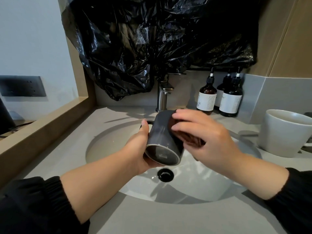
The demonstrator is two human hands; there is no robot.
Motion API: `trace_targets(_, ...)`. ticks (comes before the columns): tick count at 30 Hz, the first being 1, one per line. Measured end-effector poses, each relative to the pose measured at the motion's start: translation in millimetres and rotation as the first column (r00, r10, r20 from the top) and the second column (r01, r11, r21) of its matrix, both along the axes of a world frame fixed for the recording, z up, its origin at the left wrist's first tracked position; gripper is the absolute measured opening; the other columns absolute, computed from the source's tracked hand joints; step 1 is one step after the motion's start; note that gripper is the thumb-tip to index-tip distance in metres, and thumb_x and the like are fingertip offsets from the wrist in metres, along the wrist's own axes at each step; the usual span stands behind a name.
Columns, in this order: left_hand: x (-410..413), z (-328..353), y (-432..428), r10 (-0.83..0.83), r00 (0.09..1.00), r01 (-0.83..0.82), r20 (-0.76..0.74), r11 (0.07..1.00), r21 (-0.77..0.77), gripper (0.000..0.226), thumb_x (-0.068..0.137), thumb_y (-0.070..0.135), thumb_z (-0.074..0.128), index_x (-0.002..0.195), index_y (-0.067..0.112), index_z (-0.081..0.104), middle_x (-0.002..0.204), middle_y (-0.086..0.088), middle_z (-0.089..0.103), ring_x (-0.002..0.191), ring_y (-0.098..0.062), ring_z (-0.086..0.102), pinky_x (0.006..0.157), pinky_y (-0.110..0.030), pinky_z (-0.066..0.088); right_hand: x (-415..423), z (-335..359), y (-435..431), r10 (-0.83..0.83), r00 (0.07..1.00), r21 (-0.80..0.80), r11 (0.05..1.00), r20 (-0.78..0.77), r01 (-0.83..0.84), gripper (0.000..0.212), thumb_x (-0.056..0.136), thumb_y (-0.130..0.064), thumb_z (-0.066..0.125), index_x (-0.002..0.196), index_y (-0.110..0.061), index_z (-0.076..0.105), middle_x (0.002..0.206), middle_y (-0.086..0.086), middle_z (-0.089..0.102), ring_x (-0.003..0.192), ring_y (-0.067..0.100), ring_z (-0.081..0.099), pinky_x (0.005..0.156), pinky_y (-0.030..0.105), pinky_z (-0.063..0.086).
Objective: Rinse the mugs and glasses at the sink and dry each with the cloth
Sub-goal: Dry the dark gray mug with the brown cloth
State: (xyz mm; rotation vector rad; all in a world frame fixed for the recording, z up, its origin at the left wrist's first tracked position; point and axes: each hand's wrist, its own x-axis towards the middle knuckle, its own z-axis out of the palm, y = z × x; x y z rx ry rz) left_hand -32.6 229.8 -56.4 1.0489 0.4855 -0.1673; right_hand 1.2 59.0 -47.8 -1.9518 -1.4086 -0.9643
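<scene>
So the left hand (140, 149) has its fingers wrapped around the dark grey mug (164, 137), thumb sticking up along the side right next to the handle. The mug is tipped on its side with the base pointing back at the camera, held in the air over the sink (108, 142), not touching it. The right hand (207, 137) comes in from the other side with fingers spread and pretty much straight, pressing a dark brown cloth (192, 140) flat against the mug's wall. The cloth is bunched under the palm; the thumb is hidden, so no clue what it's doing. Both forearms are bare, with black sleeves (33, 200) pushed up, and they angle inward so the hands meet above the basin.

There's some small pale mark on the mug's base, but it's too blurry to read.

Below the mug is the black drain (165, 174). Behind it a brushed metal faucet (163, 97) stands at the back edge of the grey table (152, 220). To the right of the faucet sit three dark pump bottles (206, 98) with white labels. The print on them is way too tiny to make out. A white mug (283, 132) stands upright on the table at the far right. Crinkly black plastic sheeting (152, 39) hangs over the wall above the faucet, and a dark socket panel (22, 86) is on the wall off to the left.
</scene>
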Motion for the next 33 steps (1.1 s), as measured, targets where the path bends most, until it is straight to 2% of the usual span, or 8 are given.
trace_targets(5, -9, 7, 2, -0.024, 0.998, 0.026, 0.051, 0.998, -0.057, 0.070, 0.092, 0.068, 0.030, 0.109, 0.008, 0.062, 0.086, -0.020, 0.073, 0.079, -0.033, 0.068, 0.065, -0.044, 0.054, -10, -5, 9, 0.171, 0.962, -0.125, 0.981, 0.212, -0.147, 0.013, 0.087, -0.004, 0.064, 0.095, 0.004, 0.072, 0.113, 0.019, 0.065, 0.115, 0.033, 0.058, 0.100, 0.039, 0.046)
trace_targets(11, -10, 10, 2, -0.036, 0.998, 0.040, 0.048, 0.996, -0.080, 0.069, 0.090, 0.067, 0.038, 0.110, 0.005, 0.060, 0.095, -0.023, 0.072, 0.090, -0.034, 0.067, 0.077, -0.046, 0.053, 5, 0, 2, 0.041, 0.997, 0.136, 0.990, 0.066, -0.050, 0.018, 0.084, -0.003, 0.063, 0.100, 0.003, 0.070, 0.115, 0.018, 0.063, 0.117, 0.031, 0.057, 0.096, 0.047, 0.047)
trace_targets(17, -12, 11, 4, -0.013, 0.992, 0.028, 0.124, 0.992, -0.120, 0.072, 0.092, 0.066, 0.031, 0.103, 0.002, 0.062, 0.081, -0.022, 0.072, 0.064, -0.031, 0.071, 0.067, -0.044, 0.050, -11, -5, 10, 0.204, 0.949, -0.074, 0.979, 0.239, -0.192, 0.015, 0.083, 0.001, 0.068, 0.096, 0.007, 0.071, 0.114, 0.023, 0.064, 0.117, 0.037, 0.056, 0.097, 0.046, 0.047)
trace_targets(20, -11, 14, 2, -0.014, 0.993, 0.031, 0.121, 0.989, -0.142, 0.074, 0.091, 0.067, 0.031, 0.105, 0.001, 0.061, 0.083, -0.021, 0.072, 0.065, -0.031, 0.071, 0.071, -0.045, 0.051, -4, -1, 7, 0.154, 0.965, -0.020, 0.988, 0.213, -0.154, 0.015, 0.085, 0.000, 0.067, 0.097, 0.007, 0.070, 0.116, 0.023, 0.063, 0.117, 0.035, 0.056, 0.098, 0.044, 0.046)
trace_targets(22, -9, 13, 1, -0.011, 0.994, 0.028, 0.111, 0.988, -0.153, 0.074, 0.090, 0.068, 0.034, 0.111, 0.002, 0.060, 0.090, -0.021, 0.071, 0.075, -0.032, 0.070, 0.078, -0.045, 0.051, 1, 2, 4, 0.082, 0.985, 0.080, 0.992, 0.149, -0.094, 0.017, 0.086, -0.003, 0.065, 0.100, 0.006, 0.069, 0.117, 0.021, 0.062, 0.118, 0.034, 0.056, 0.098, 0.045, 0.046)
trace_targets(25, -7, 9, 1, -0.006, 0.992, 0.020, 0.129, 0.993, -0.112, 0.074, 0.089, 0.068, 0.036, 0.113, 0.002, 0.061, 0.095, -0.022, 0.072, 0.084, -0.034, 0.069, 0.082, -0.046, 0.052, 2, 3, 3, 0.023, 0.992, 0.122, 0.992, 0.123, -0.038, 0.017, 0.086, -0.002, 0.064, 0.100, 0.006, 0.069, 0.117, 0.021, 0.062, 0.118, 0.035, 0.055, 0.098, 0.046, 0.046)
trace_targets(30, -3, -1, 5, -0.032, 0.986, 0.015, 0.161, 0.994, 0.107, 0.067, 0.090, 0.067, 0.030, 0.101, 0.011, 0.065, 0.084, -0.016, 0.075, 0.081, -0.031, 0.070, 0.070, -0.044, 0.055, -15, 0, 17, 0.127, 0.951, -0.173, 0.982, 0.282, -0.080, 0.011, 0.083, -0.001, 0.068, 0.093, 0.002, 0.072, 0.110, 0.018, 0.067, 0.111, 0.034, 0.059, 0.100, 0.042, 0.044)
trace_targets(33, 1, -2, 5, -0.019, 0.987, -0.006, 0.156, 0.987, 0.159, 0.062, 0.092, 0.065, 0.030, 0.097, 0.012, 0.063, 0.078, -0.013, 0.075, 0.075, -0.028, 0.070, 0.066, -0.042, 0.055, -7, 8, 17, 0.083, 0.963, -0.183, 0.983, 0.256, -0.036, 0.011, 0.084, -0.004, 0.066, 0.092, 0.000, 0.072, 0.107, 0.016, 0.068, 0.108, 0.031, 0.060, 0.100, 0.038, 0.044)
